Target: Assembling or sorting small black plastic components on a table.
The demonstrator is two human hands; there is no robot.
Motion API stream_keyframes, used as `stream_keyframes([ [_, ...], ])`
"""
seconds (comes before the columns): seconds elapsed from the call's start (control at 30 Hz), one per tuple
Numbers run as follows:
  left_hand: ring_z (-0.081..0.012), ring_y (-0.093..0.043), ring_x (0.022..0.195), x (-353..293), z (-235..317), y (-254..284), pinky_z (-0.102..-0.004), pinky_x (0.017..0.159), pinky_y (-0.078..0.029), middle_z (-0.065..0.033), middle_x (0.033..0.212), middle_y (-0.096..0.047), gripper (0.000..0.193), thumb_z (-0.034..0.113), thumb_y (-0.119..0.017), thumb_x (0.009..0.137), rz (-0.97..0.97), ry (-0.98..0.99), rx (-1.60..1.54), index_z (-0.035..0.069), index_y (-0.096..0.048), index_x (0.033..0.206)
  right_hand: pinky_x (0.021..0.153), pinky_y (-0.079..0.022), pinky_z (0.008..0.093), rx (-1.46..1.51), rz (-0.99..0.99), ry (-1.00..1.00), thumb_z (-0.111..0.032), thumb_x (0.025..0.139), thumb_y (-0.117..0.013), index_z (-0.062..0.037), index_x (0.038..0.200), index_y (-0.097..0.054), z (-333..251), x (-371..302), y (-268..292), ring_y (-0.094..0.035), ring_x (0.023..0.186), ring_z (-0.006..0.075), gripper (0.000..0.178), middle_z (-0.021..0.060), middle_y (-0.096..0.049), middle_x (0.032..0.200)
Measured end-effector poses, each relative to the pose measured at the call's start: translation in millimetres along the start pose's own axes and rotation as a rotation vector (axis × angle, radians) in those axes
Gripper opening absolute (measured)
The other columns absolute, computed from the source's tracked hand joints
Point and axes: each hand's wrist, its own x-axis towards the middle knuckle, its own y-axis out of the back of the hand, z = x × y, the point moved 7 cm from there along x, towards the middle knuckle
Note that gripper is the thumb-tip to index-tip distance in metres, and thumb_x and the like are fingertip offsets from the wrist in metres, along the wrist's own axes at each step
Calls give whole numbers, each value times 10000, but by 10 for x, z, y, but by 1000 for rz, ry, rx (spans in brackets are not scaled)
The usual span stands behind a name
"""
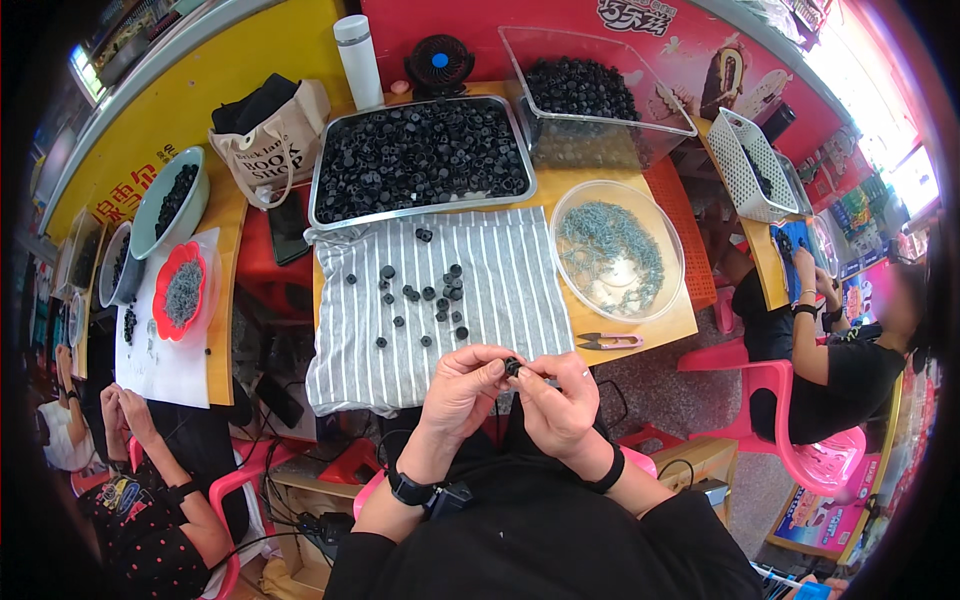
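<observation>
Between the fingertips of both my hands is a small round black plastic part (513, 366), held in front of my body at the table's near edge. My left hand (465, 385) pinches it from one side. The thumb and fingers of my right hand (560, 400) close on it from the other. Several similar black parts (428, 293) lie scattered on a grey-and-white striped cloth (530, 270) just beyond my hands. A metal tray (530, 190) heaped with black parts stands behind the cloth. Small thread snips (610, 341) rest right of my hands.
Right of the cloth stands a round clear tub (672, 300) of small grey-blue pieces. A clear bin (600, 150) of black parts, a fan (440, 66), a white bottle (358, 62) and a canvas bag (275, 145) are at the back. Co-workers sit left and right.
</observation>
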Motion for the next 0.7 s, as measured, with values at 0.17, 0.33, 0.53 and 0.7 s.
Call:
stream_keyframes([
  [0.17,-178,-684,878,-1,5,-49,-288,793,-569,-152,1008,-708,181,35,-636,929,-6,4,-22,-43,-676,1087,567,-455,317,41,47,-16,93,661,-736,21,943,-668,5,7,3,-587,690,238,299,112,-630,852],
  [0.33,-186,-681,892,-4,2,-47,-300,801,-570,-162,1023,-702,183,38,-632,934,-4,18,-37,-50,-670,1089,563,-458,326,52,7,-43,70,683,-766,24,930,-648,11,29,-21,-583,656,250,278,116,-627,815],
  [0.53,-191,-674,926,-12,7,-37,-301,803,-569,-174,1037,-695,176,36,-631,934,4,8,-30,-52,-670,1082,558,-457,330,69,4,-107,63,665,-785,16,887,-631,33,33,-33,-577,645,254,274,114,-615,788],
  [0.7,-191,-675,912,-19,6,-21,-283,783,-566,-175,1041,-693,160,38,-632,933,4,1,-20,-36,-683,1066,554,-455,329,99,5,-135,62,661,-787,12,871,-627,44,24,-47,-574,642,252,268,110,-609,778],
])
